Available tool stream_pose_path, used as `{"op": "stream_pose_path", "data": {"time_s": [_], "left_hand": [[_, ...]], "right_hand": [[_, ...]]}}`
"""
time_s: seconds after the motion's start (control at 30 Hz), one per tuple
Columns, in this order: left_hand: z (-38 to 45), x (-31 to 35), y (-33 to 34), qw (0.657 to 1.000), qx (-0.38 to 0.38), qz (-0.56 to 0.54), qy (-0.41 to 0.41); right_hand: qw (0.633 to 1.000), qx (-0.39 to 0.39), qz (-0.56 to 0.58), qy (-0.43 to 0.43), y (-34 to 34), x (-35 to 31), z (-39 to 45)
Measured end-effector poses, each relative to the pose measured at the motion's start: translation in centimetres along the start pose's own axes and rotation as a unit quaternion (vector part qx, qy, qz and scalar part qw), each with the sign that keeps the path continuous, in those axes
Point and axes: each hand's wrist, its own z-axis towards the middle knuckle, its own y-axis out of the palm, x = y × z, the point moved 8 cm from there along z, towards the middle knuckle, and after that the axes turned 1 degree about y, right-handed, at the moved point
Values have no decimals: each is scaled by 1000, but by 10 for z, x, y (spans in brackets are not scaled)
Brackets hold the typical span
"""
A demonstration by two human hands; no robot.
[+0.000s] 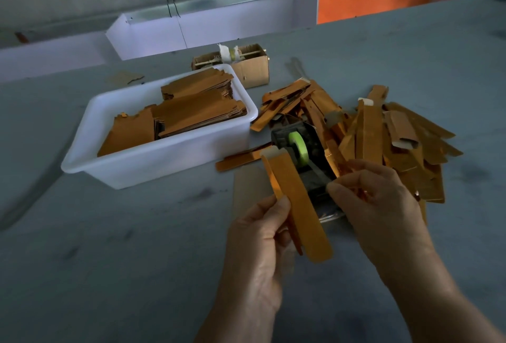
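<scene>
Held above the table's near edge: card strip (297,200), pinched at mid-length by left hand (257,236) fingers. Light, thin, easily creased; best gripped flat. Right hand (380,203) fingers pinched by tape dispenser (298,148), contents unclear.

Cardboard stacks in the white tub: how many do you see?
3 in the white tub: far stack at the back, middle stack by the right wall, near stack at the front left. Others may be hidden beneath.
</scene>
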Motion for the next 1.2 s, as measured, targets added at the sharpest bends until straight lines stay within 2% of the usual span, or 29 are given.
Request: {"op": "stream_pose_path", "data": {"time_s": [0.07,0.23,0.4,0.57,0.63,0.77,0.83,0.9,1.0,1.07,1.2], "left_hand": [[-2,3,1,1000,-4,15,12],[-5,14,13,994,-31,84,63],[-5,24,32,976,-67,178,111],[1,25,40,957,-84,255,109],[3,25,40,956,-82,261,104],[4,27,43,955,-79,269,101],[3,30,45,950,-83,282,106],[2,31,45,950,-92,281,103],[-1,30,42,952,-109,269,98],[-5,29,38,953,-114,263,100],[-13,23,35,966,-135,214,63]], "right_hand": [[999,-1,-44,-9,2,1,-3],[999,9,-47,-13,3,0,-6],[999,28,-33,-5,5,5,-10],[1000,17,19,-1,8,9,-12],[999,36,-22,-33,5,0,-13],[974,97,-172,-115,1,-20,-16],[973,95,-176,-119,-5,-23,-19],[977,104,-130,-135,-20,-26,-19],[994,29,36,-102,-33,-22,-15],[981,-60,173,-65,-29,-22,-14],[966,-159,172,-112,-17,-33,-19]]}}
